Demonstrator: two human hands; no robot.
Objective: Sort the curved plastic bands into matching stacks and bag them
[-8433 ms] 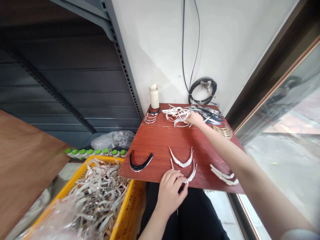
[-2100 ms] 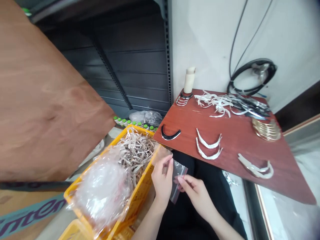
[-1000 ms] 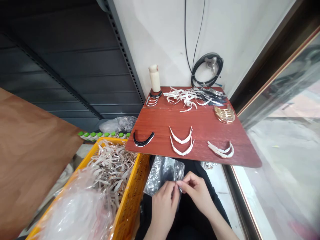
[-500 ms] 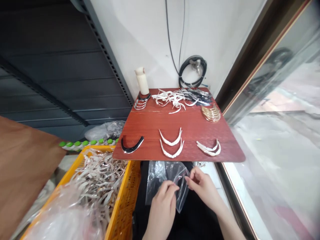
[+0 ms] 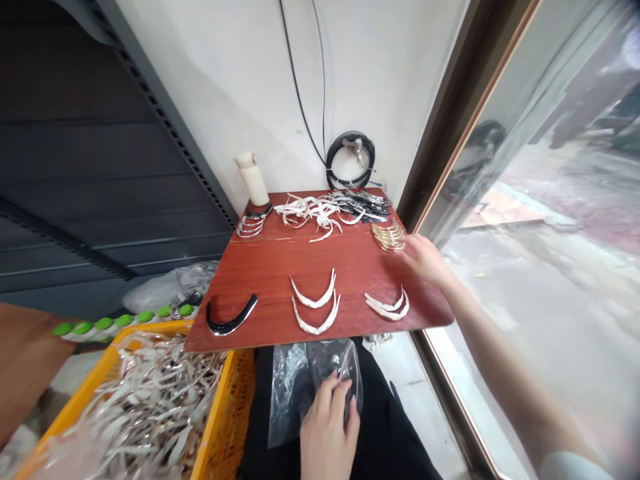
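Observation:
On my lap lies a clear plastic bag (image 5: 290,393), with my left hand (image 5: 330,417) at its mouth. The left fingers are curled on the film, holding it. My right hand (image 5: 424,259) is stretched out over the right side of the red-brown board (image 5: 270,257). Its fingertips are at the right end of a stack of gold curved strips (image 5: 387,237), fingers apart; whether they touch is hard to see. Nearer me on the board are two white curved strips (image 5: 315,300) in the middle, a white pair (image 5: 389,307) at right and a black curved strip (image 5: 231,319) at left.
Loose white strips (image 5: 313,212) and dark strips (image 5: 367,205) are heaped along the board's back. Silver curved strips (image 5: 249,227) lie beside a cream cylinder (image 5: 253,180). A yellow crate (image 5: 215,413) full of strips stands left; a glass pane (image 5: 520,280) is right.
My right hand has left the bag and moved up and forward to the gold strips. My left hand stays on the bag. The view has shifted, so the board appears further left.

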